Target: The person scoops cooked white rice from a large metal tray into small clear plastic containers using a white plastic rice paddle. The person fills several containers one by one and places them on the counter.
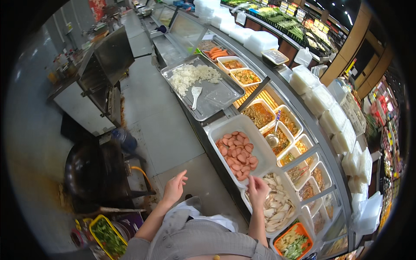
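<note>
My left hand (175,187) is over the floor in front of my body, fingers partly spread, nothing in it. My right hand (258,189) is at the near corner of a white plastic tub (265,148) of sliced pink sausage (237,154). Its fingers are bent together; whether they pinch the rim or a small thing is hidden. Just under and beside that hand, a second tub holds pale sliced pieces (278,208), perhaps mushroom. Beyond the sausage tub, a metal tray (219,97) carries cooked white rice (191,76) and a white rice paddle (196,96).
A glass-fronted display counter holds several tubs of cooked dishes (260,113), one with a slotted ladle (272,140). Stacked clear plastic boxes (334,113) line its outer ledge. At left stand a black wok (83,169) and an open-lidded metal cabinet (86,104). Greens fill a yellow basket (105,237).
</note>
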Action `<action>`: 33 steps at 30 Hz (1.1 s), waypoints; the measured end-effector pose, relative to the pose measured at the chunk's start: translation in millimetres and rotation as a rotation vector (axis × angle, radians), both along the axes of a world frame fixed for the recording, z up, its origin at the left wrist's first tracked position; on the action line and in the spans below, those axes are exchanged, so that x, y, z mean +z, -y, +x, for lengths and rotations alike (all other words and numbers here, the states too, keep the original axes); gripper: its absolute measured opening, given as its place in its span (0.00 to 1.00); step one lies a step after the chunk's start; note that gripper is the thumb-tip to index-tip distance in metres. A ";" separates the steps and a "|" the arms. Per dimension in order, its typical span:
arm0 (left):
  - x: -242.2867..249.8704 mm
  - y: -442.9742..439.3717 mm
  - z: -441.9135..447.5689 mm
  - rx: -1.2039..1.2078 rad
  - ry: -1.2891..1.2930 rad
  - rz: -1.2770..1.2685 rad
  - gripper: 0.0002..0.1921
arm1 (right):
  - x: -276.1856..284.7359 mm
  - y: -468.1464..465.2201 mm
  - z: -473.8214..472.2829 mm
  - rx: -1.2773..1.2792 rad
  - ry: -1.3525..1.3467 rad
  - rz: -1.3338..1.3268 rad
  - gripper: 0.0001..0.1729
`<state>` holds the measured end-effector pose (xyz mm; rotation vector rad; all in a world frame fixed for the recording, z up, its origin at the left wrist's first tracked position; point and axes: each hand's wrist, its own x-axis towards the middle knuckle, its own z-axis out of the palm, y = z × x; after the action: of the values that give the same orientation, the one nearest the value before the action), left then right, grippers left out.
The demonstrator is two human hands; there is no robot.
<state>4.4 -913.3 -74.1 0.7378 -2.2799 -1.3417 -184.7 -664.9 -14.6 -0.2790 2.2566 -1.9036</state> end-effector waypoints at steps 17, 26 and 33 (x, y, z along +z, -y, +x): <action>26.5 342.9 -191.1 -0.191 0.138 0.060 0.12 | -38.2 370.9 -287.6 -0.399 -0.426 0.415 0.25; -29.2 654.3 -366.8 0.078 -0.013 0.027 0.08 | -75.9 532.1 -286.2 0.150 -0.150 0.911 0.15; -123.4 867.1 -581.5 0.315 0.152 0.321 0.16 | -133.6 554.8 -237.7 -0.146 0.265 1.114 0.22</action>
<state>-577.1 -1780.4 -197.5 1.2852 -1.9653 -1.5533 -422.4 -1219.7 -148.2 0.2845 2.7431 -0.4380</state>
